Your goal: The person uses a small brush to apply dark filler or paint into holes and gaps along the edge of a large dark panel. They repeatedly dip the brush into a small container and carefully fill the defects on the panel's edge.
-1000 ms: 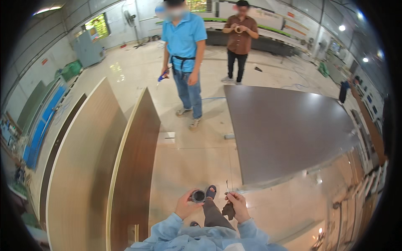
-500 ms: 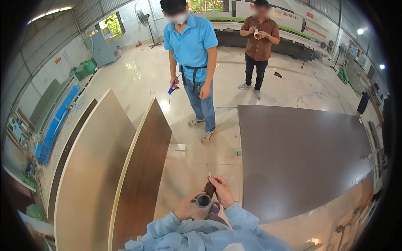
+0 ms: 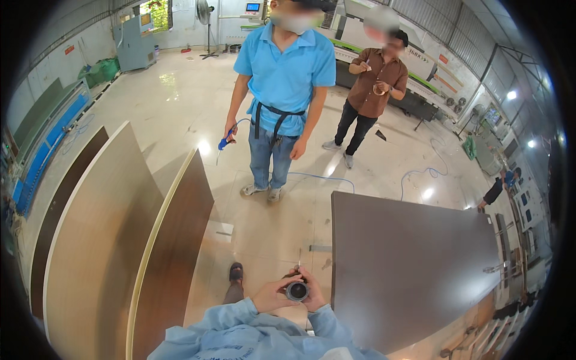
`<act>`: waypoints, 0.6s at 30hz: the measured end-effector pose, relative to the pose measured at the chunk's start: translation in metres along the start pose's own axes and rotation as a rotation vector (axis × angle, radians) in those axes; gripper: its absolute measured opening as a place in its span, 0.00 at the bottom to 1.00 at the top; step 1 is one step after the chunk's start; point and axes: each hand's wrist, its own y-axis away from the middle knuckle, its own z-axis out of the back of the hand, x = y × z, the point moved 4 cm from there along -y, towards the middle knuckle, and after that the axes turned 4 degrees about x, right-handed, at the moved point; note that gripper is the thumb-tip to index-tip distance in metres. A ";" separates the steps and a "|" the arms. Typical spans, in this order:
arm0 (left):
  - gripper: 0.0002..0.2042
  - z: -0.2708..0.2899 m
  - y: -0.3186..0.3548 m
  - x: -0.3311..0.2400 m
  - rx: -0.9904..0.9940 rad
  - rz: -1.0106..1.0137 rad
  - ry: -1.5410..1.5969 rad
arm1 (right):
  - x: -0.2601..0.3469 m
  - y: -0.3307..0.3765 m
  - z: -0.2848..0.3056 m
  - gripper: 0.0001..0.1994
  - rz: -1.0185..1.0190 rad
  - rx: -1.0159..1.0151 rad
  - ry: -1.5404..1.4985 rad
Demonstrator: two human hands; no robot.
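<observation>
Cup (image 3: 297, 292), round and grey-rimmed, sits between the person's two hands at the near middle of the scene, its mouth facing up. The left hand (image 3: 269, 295) curls around the cup's left side, gripping it. The right hand (image 3: 314, 289) lies against or just beside the cup's right side; which of the two cannot be told. Its bent fingers pinch a thin tool (image 3: 299, 261), which points away on the far side of the cup, outside the mouth. Inside, the cup is dark; whether that is a filling or only shadow cannot be told.

To the left, a dark brown board (image 3: 174, 258) stands on edge, with a paler board (image 3: 99, 240) further left. To the right, a broad grey-brown board (image 3: 414, 264) lies flat, near the hands but apart from them. On the far side, a co-worker in a blue shirt (image 3: 285, 78) holds a blue tool (image 3: 224, 144) low in one hand, and further right another person in a brown shirt (image 3: 379, 69) holds a ring-shaped roll (image 3: 376, 90).
</observation>
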 end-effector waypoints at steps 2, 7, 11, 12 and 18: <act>0.41 0.031 -0.024 -0.007 0.060 -0.014 0.012 | 0.011 -0.029 0.002 0.12 0.012 0.016 -0.076; 0.41 0.105 -0.068 -0.020 0.159 -0.105 0.021 | 0.027 -0.101 0.002 0.10 0.089 -0.120 -0.191; 0.41 0.155 -0.101 -0.022 0.225 -0.110 0.027 | 0.044 -0.132 -0.008 0.10 0.250 -0.267 -0.093; 0.41 0.165 -0.109 -0.023 0.230 -0.125 0.021 | 0.049 -0.136 -0.013 0.11 0.291 -0.276 -0.075; 0.38 0.183 -0.170 -0.021 0.291 -0.099 0.049 | 0.087 -0.164 -0.037 0.12 0.316 -0.302 -0.120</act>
